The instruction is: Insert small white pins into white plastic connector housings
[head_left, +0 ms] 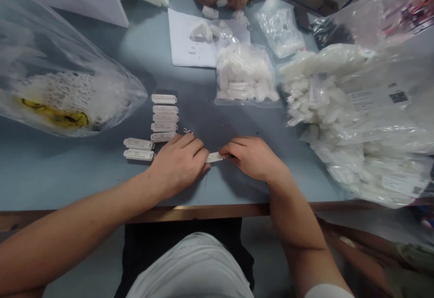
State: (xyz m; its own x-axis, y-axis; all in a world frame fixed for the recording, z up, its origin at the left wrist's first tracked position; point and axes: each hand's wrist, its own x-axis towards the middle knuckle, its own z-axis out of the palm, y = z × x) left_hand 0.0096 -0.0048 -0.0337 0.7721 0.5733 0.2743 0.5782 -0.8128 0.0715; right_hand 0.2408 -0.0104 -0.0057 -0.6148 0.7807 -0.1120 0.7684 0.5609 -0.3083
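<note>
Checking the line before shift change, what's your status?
Left hand and right hand pinching a white plastic strip between them. Seven more strips lined up beside left hand. Bulging bag of white parts off to the right.

Connector between left hand and right hand, above table. Connector row left of hands. Large bag far left; larger bag right; small bag ahead, overlapping paper.

L hand + R hand pinch white plastic connector btwn them | more connectors lined up L on blue-gray table | bagged white parts ahead
</note>
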